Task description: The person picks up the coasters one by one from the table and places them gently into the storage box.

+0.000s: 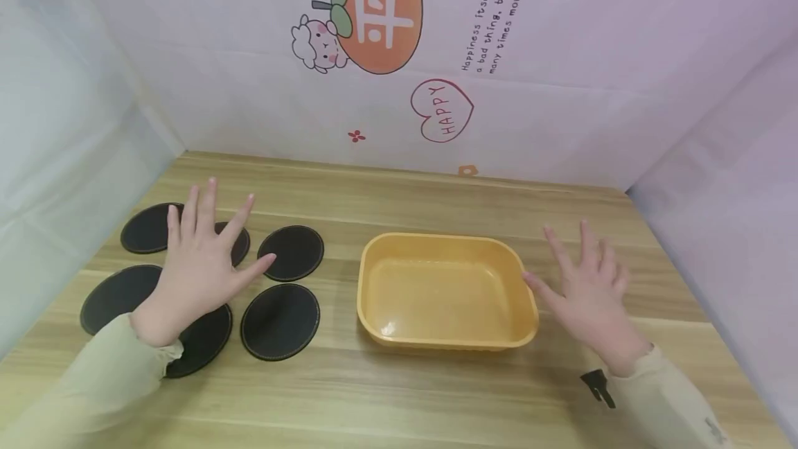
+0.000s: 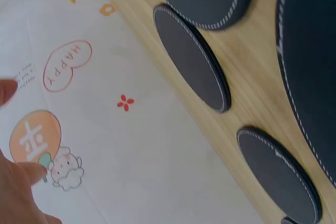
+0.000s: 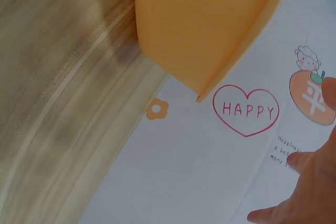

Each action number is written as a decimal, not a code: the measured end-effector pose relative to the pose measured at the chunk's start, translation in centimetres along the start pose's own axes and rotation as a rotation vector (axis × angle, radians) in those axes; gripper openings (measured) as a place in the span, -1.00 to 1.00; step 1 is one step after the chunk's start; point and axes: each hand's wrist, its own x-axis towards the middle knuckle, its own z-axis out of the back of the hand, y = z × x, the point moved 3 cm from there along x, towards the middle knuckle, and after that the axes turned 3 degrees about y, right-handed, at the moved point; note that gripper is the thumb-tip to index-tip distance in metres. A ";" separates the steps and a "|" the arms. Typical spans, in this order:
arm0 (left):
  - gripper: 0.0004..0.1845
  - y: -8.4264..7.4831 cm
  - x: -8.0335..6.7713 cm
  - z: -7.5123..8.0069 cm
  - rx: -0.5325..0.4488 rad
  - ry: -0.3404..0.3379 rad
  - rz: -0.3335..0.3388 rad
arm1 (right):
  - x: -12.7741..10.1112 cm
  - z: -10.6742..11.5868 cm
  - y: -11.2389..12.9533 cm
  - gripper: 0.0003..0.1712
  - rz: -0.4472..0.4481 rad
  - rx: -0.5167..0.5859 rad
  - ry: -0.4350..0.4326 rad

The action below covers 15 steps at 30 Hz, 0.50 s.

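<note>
Two hands hover over the bench (image 1: 436, 393), and neither grips anything. Our left hand (image 1: 198, 265) has a released grip, fingers straight and fanned toward 12 o'clock, above the cluster of black round mats (image 1: 280, 321). We count five mats in the head view: one at 1 o'clock from the palm, one at 4 o'clock, one partly under the wrist at 6 o'clock, one at 8 o'clock and one at 11 o'clock beneath the fingers. Whether the fingertips touch the far mat we cannot tell. Being round, the mats have no long axis.

Our right hand (image 1: 589, 293) is likewise released, fingers spread, just beside the right wall of the yellow tray (image 1: 368, 276), its thumb near the rim. The tray lies at 9 o'clock from that hand, its long axis running 9 to 3, and nothing sits inside it. From the left hand the tray lies at 3 o'clock, beyond the nearest mats, so the left hand is nearer the mats and the right nearer the tray.
</note>
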 end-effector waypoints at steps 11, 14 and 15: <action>-0.05 1.4 1.1 0.7 -0.329 0.057 0.007 | 1.4 0.4 -2.0 -0.08 0.039 0.501 0.277; -0.08 1.8 1.6 0.5 -0.433 0.144 0.026 | 1.5 -0.4 -2.7 -0.12 0.038 0.666 0.399; -0.10 1.9 1.7 0.3 -0.462 0.169 0.027 | 1.6 -0.6 -2.9 -0.13 0.038 0.714 0.433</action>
